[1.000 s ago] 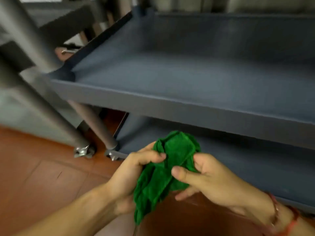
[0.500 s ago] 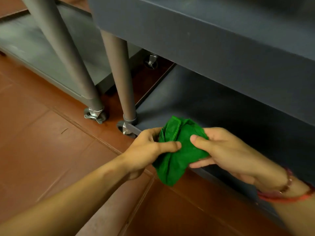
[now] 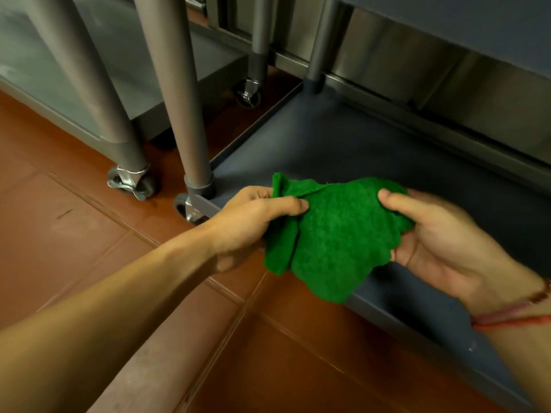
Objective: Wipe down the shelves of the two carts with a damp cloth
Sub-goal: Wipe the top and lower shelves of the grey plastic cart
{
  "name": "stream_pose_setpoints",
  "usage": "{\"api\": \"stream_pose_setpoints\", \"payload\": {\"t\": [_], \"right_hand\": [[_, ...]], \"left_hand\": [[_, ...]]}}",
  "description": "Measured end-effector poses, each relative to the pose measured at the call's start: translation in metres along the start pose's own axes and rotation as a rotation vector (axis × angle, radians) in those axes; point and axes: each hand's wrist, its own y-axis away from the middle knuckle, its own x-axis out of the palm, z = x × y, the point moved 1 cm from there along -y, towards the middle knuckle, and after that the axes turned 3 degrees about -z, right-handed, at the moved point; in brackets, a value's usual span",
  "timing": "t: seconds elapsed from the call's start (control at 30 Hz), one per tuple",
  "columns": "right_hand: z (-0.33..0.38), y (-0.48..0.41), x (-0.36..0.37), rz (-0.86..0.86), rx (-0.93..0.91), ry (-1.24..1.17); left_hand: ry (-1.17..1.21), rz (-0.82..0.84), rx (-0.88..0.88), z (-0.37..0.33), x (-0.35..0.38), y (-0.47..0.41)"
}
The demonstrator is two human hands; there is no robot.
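A crumpled green cloth (image 3: 334,234) hangs between both hands, just above the front edge of the right cart's bottom shelf (image 3: 343,144), a dark grey tray. My left hand (image 3: 253,216) pinches the cloth's left side with thumb over fingers. My right hand (image 3: 438,236) grips its right side, thumb on top and palm up. The underside of the shelf above (image 3: 477,22) fills the top right. The second cart's bottom shelf (image 3: 125,70) lies at the upper left.
Grey cart legs (image 3: 179,93) stand on castor wheels (image 3: 131,181) left of the hands. A stainless steel panel (image 3: 432,73) runs behind the right cart. Red-brown floor tiles (image 3: 74,234) spread across the lower left.
The view has dropped from the middle shelf to the bottom one. Both hands have spread the cloth wider and carried it over the bottom shelf's front edge.
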Motion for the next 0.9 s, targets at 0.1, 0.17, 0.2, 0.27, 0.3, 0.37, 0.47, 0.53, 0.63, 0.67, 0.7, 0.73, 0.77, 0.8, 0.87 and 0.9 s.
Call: {"api": "stream_pose_setpoints", "payload": {"t": [0.1,0.17,0.2,0.27,0.3,0.37,0.47,0.53,0.63,0.67,0.7,0.73,0.77,0.8,0.87,0.9], "right_hand": [[-0.011,-0.008,-0.006,0.008,0.019,-0.044],[-0.016,-0.015,-0.01,0.016,0.015,-0.069],[-0.016,-0.019,-0.011,0.014,0.01,-0.069],[-0.015,-0.03,-0.014,-0.012,0.001,-0.038],[-0.012,-0.036,-0.014,-0.033,-0.008,-0.02],[-0.005,-0.049,-0.011,-0.058,-0.032,0.01],[0.004,-0.075,-0.009,-0.093,-0.078,0.06],[-0.001,-0.096,-0.012,-0.197,-0.121,0.314],[-0.019,-0.116,-0.018,-0.364,-0.249,0.923],[-0.025,-0.116,-0.015,-0.33,-0.313,1.005],[-0.032,-0.115,-0.009,-0.245,-0.391,1.058],[-0.041,-0.115,-0.002,-0.141,-0.474,1.124],[-0.052,-0.116,0.006,-0.037,-0.531,1.229],[-0.062,-0.119,0.012,0.02,-0.56,1.361],[-0.076,-0.124,0.021,0.022,-0.522,1.592],[-0.081,-0.126,0.022,0.016,-0.493,1.656]], "left_hand": [[0.065,-0.047,0.013,0.008,0.002,-0.006],[0.109,-0.064,0.037,0.009,0.001,-0.011],[0.118,-0.089,0.047,0.006,0.0,-0.014],[0.096,-0.17,0.06,-0.001,-0.003,-0.021],[0.067,-0.21,0.069,-0.007,-0.004,-0.026],[-0.024,-0.275,0.097,-0.021,-0.006,-0.036],[-0.209,-0.326,0.11,-0.034,-0.013,-0.055],[-0.595,-0.362,0.148,-0.033,-0.028,-0.068],[-1.017,-0.402,0.213,-0.017,-0.047,-0.077],[-1.066,-0.41,0.25,-0.008,-0.052,-0.08],[-1.099,-0.422,0.291,0.0,-0.055,-0.082],[-1.113,-0.427,0.331,0.008,-0.057,-0.085],[-1.118,-0.424,0.361,0.015,-0.058,-0.087],[-1.114,-0.425,0.382,0.02,-0.057,-0.09],[-1.099,-0.453,0.412,0.027,-0.058,-0.094],[-1.103,-0.469,0.429,0.029,-0.058,-0.095]]}}
